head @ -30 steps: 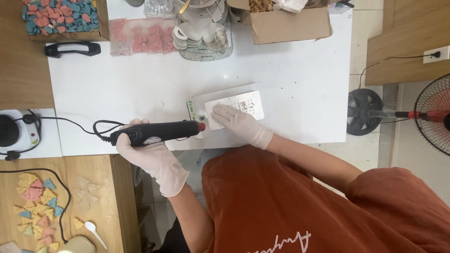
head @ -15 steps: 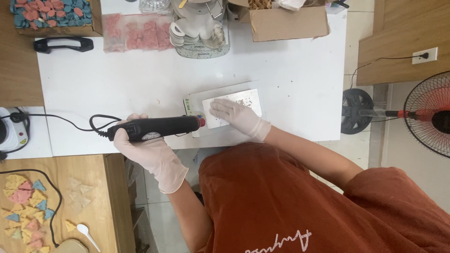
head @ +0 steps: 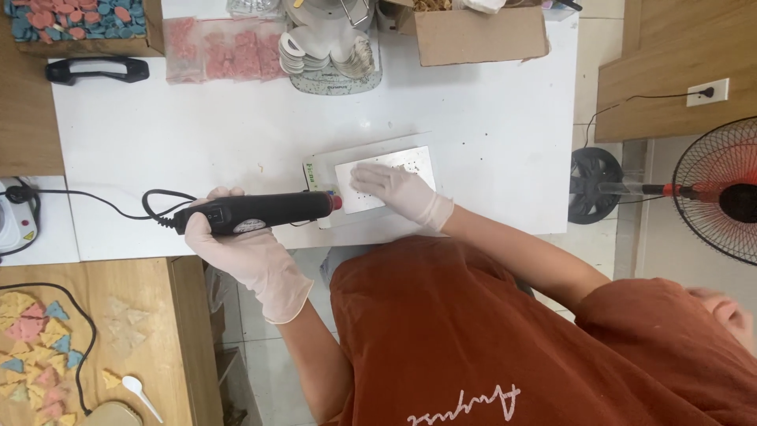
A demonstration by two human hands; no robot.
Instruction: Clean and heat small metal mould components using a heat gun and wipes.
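Little has shifted since the earlier frames: both gloved hands sit much where they were, and only the camera's framing has drifted a touch.

Left hand (head: 244, 256), in a pale latex glove, is wrapped around the rear half of a black corded rotary-style hand tool (head: 256, 213), fingers closed on the barrel. Tool lies level, its red-tipped nose touching the left edge of a flat white rectangular sheet (head: 410, 162). Sheet rests on a thin white board (head: 327, 162) near the front edge of the white tabletop (head: 489, 118), right before the person.

Right hand (head: 398, 189), also gloved, lies flat on the sheet, fingers spread and pressing down, gripping nothing. Small dark specks dot the sheet's upper right (too small to make out).

Black cable (head: 95, 201) runs left from the tool toward the table's edge.

Far side of the table: clear bags of pink pieces (head: 225, 51), a stack of white cut-outs (head: 311, 51), an open brown cardboard box (head: 481, 35), a black handle (head: 96, 69). Red-hubbed standing fan (head: 721, 193) at right. Lower left, a wooden bench (head: 150, 331) carries pastel triangular pieces (head: 31, 339) and a white plastic spoon (head: 142, 394).
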